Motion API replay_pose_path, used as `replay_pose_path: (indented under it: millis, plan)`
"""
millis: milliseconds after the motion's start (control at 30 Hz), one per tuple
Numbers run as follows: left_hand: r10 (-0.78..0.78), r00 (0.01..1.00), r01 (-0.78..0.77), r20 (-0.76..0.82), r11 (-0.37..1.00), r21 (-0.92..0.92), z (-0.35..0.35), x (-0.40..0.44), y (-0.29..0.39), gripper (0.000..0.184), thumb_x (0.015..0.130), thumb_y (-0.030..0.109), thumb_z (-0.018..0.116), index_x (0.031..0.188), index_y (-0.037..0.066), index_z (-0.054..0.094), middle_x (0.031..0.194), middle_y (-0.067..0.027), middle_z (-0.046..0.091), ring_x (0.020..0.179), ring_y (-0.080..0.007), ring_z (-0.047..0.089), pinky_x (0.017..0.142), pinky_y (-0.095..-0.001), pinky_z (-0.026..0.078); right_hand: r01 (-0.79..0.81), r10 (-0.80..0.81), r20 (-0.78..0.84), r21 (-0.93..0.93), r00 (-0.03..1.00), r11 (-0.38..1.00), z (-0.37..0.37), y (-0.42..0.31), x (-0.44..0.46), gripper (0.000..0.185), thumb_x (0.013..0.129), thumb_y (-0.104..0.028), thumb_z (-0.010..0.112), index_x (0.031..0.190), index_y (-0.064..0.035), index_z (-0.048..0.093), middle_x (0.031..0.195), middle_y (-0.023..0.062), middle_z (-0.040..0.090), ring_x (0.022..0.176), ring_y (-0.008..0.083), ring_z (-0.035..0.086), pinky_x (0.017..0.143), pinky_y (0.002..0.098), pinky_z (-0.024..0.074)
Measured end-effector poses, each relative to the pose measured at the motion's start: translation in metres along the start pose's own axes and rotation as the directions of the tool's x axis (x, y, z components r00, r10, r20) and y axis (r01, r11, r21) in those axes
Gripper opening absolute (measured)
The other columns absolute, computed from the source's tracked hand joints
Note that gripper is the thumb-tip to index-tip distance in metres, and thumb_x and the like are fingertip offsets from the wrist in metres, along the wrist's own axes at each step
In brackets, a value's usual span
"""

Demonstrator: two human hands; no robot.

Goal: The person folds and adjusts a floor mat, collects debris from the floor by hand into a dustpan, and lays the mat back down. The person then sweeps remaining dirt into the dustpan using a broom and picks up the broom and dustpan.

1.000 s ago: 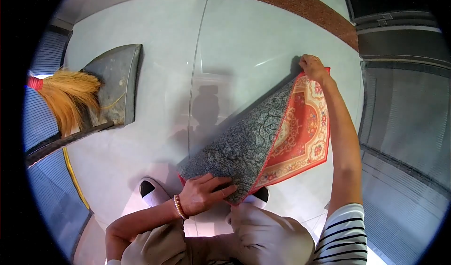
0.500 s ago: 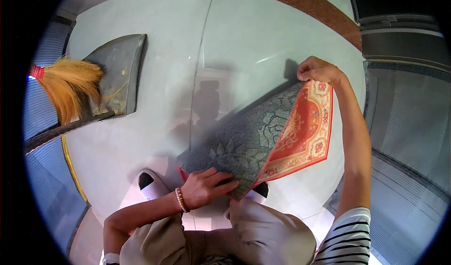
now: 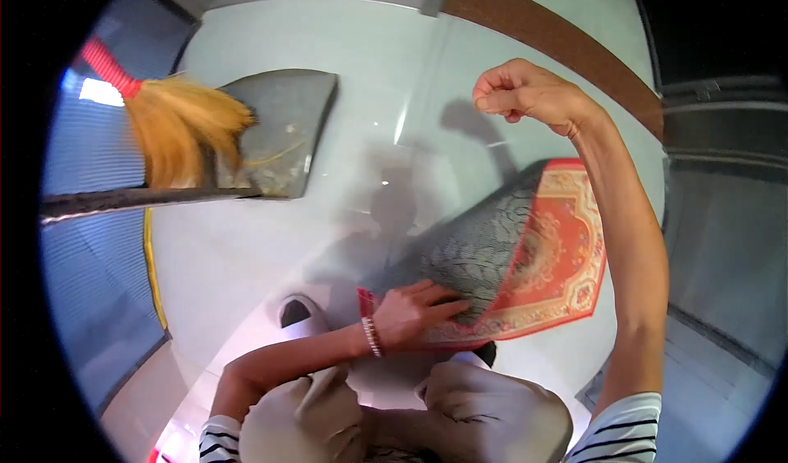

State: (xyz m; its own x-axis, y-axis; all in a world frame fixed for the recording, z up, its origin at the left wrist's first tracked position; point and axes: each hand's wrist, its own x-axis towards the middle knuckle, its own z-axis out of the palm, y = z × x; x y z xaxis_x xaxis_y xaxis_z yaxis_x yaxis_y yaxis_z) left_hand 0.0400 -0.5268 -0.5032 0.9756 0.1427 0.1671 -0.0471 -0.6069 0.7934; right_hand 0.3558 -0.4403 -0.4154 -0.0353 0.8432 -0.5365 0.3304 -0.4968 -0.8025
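Observation:
A red patterned mat (image 3: 566, 233) lies on the floor, partly folded over so that its grey textured underside (image 3: 476, 237) shows. My left hand (image 3: 414, 314), with a beaded bracelet at the wrist, rests on the underside near the mat's close edge, its fingers stretched out. Raised above the far corner, my right hand (image 3: 525, 93) is apart from the mat. Its fingers are curled together and nothing shows in them.
At the left, a broom with orange bristles (image 3: 180, 126) overlaps a grey dustpan (image 3: 279, 135) and its dark handle (image 3: 148, 203). My shoes (image 3: 300, 315) are close to the mat. A brown strip (image 3: 558, 40) crosses the far floor; dark panels (image 3: 722, 241) stand right.
My right hand has let go of the mat's corner and lifted away. The mat has dropped lower, with more of its red face showing. My left fingers have straightened on it.

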Motion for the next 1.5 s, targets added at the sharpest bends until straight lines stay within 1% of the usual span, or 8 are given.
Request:
replay_pose_path:
  millis: [567,867,1167,1300,1400,1433,1467,1500]
  plan:
    - [-0.075,0.997,0.072,-0.01,0.979,-0.189,-0.003,-0.01,-0.018,0.045,0.067,0.014,0.057,0.112,0.014,0.057,0.11,-0.0064,0.056,0.095,-0.0251,0.055,0.067,-0.0348,0.052,0.543,-0.457,0.366,-0.176,0.81,0.821,0.186,-0.125,0.181,0.01,0.071,-0.011,0.055,0.07,-0.0019,0.059,0.056,0.0005,0.05,0.055,0.0122,0.046,0.051,0.0274,0.0361]
    - [-0.094,0.993,0.076,-0.068,0.969,-0.236,-0.007,-0.01,-0.016,0.049,0.065,0.035,0.066,0.107,0.01,0.059,0.102,-0.0107,0.056,0.093,-0.0273,0.053,0.071,-0.0379,0.048,0.497,-0.398,0.302,-0.602,0.866,0.625,0.228,-0.08,0.172,0.044,0.069,0.005,0.052,0.11,-0.0091,0.06,0.098,0.0168,0.058,0.094,0.0343,0.056,0.082,0.0404,0.0446]
    - [-0.039,0.994,0.023,-0.106,0.989,-0.147,0.002,-0.01,-0.016,0.042,0.068,0.031,0.064,0.105,0.01,0.06,0.103,-0.0083,0.056,0.094,-0.0257,0.054,0.07,-0.0353,0.049,0.336,-0.368,0.15,-0.787,0.918,0.518,0.223,-0.091,0.158,0.041,0.071,-0.001,0.056,0.11,-0.0134,0.058,0.106,0.0196,0.055,0.089,0.0356,0.058,0.072,0.0438,0.0488]
    - [-0.08,0.996,0.073,-0.04,0.987,-0.144,0.001,-0.018,-0.014,0.031,0.07,0.024,0.061,0.097,0.01,0.062,0.099,-0.0103,0.058,0.092,-0.0273,0.056,0.066,-0.0364,0.05,0.527,-0.677,-0.006,-0.621,0.736,0.58,0.247,-0.058,0.157,0.034,0.066,-0.008,0.063,0.098,-0.0151,0.057,0.133,0.0179,0.035,0.083,0.0336,0.06,0.071,0.0429,0.051]
    - [-0.073,0.997,0.07,-0.024,0.992,-0.102,0.031,-0.028,-0.031,0.023,0.069,0.018,0.059,0.09,0.009,0.063,0.092,-0.012,0.061,0.086,-0.0289,0.058,0.063,-0.0386,0.05,0.482,-0.631,-0.028,-0.621,0.775,0.619,0.266,-0.054,0.157,0.006,0.072,-0.007,0.057,0.076,-0.0079,0.06,0.074,0.0094,0.053,0.081,0.0292,0.058,0.08,0.0492,0.0435]
    - [-0.061,0.993,0.051,-0.105,0.994,-0.095,0.024,-0.024,-0.029,0.023,0.068,0.017,0.059,0.089,0.009,0.063,0.09,-0.0121,0.062,0.084,-0.0288,0.059,0.062,-0.0388,0.049,0.489,-0.822,-0.232,-0.708,0.52,0.509,0.288,-0.031,0.167,0.012,0.072,-0.005,0.055,0.082,-0.0085,0.062,0.078,0.0092,0.056,0.086,0.029,0.055,0.092,0.0517,0.0352]
    - [-0.07,0.995,0.066,-0.078,0.996,-0.057,0.021,-0.018,-0.028,0.023,0.068,0.016,0.059,0.089,0.009,0.063,0.091,-0.0115,0.061,0.084,-0.0285,0.059,0.062,-0.0388,0.049,0.402,-0.562,0.012,-0.712,0.827,0.576,0.263,-0.062,0.148,0.02,0.076,-0.005,0.051,0.092,-0.0083,0.062,0.105,0.0144,0.058,0.097,0.0301,0.056,0.083,0.0444,0.0394]
    - [-0.089,0.995,0.089,-0.051,0.996,-0.008,0.018,-0.015,-0.027,0.023,0.068,0.016,0.059,0.089,0.009,0.063,0.091,-0.0109,0.061,0.084,-0.0282,0.059,0.062,-0.0388,0.049,0.426,-0.629,-0.047,-0.696,0.776,0.578,0.256,-0.056,0.141,0.026,0.075,-0.003,0.051,0.099,-0.0098,0.06,0.113,0.0155,0.052,0.101,0.0313,0.053,0.084,0.0448,0.039]
